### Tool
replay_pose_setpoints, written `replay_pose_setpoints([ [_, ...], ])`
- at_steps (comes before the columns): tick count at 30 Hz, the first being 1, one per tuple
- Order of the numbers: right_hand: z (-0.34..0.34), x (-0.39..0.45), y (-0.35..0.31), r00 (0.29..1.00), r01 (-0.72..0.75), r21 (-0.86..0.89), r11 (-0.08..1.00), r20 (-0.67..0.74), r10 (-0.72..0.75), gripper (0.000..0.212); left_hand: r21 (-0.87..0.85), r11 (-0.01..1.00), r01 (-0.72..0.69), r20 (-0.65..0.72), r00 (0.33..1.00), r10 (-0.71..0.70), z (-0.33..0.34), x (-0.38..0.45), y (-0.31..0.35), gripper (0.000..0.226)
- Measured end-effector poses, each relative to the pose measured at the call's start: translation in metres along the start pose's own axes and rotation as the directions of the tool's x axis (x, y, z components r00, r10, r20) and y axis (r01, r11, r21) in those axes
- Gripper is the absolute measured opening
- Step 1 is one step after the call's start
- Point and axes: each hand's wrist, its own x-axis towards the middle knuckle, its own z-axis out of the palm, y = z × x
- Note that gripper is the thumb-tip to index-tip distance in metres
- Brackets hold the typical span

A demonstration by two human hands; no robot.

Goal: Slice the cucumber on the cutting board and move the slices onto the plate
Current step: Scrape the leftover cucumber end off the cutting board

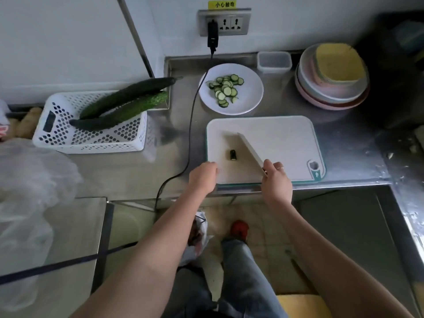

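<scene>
**Cucumber stub left on the board, slices on the plate**

The knife handle is hidden inside the right hand, whose fingers are curled around it; only the pale blade shows, and its colour nearly blends into the cutting board. The left hand rests at the board's near left edge with its fingers curled under, holding nothing that can be seen.

A short dark cucumber end lies on the left part of the board, its long axis running away from the person, just left of the blade. The blade slants from the board's near edge up and leftward across it. Beyond the board, the white plate holds a loose pile of cucumber slices.

The board sits on a steel table. Left of the board a white perforated basket carries two whole cucumbers. Right of the plate stand stacked bowls; behind it, a wall socket with a black cable.
</scene>
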Motion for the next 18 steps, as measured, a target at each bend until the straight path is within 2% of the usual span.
replay_pose_setpoints([
  [3,-0.003,0.003,0.007,0.998,-0.024,0.069,0.997,0.051,0.02,0.02,-0.179,0.982,0.059,0.088,0.995,-0.044,-0.002,0.001,-0.003,0.02],
  [9,0.0,0.007,0.022,0.983,0.045,0.142,0.989,0.173,-0.07,0.024,-0.293,0.94,0.175,0.196,0.973,-0.12,-0.005,0.001,-0.001,0.023],
  [13,0.001,0.01,0.029,0.976,0.059,0.192,0.98,0.196,-0.097,0.021,-0.439,0.847,0.3,0.206,0.951,-0.23,-0.004,0.0,-0.001,0.021],
  [18,-0.007,0.012,0.033,0.984,0.09,0.183,0.979,0.137,-0.116,0.019,-0.451,0.82,0.352,0.228,0.934,-0.275,-0.008,0.003,0.006,0.022],
])
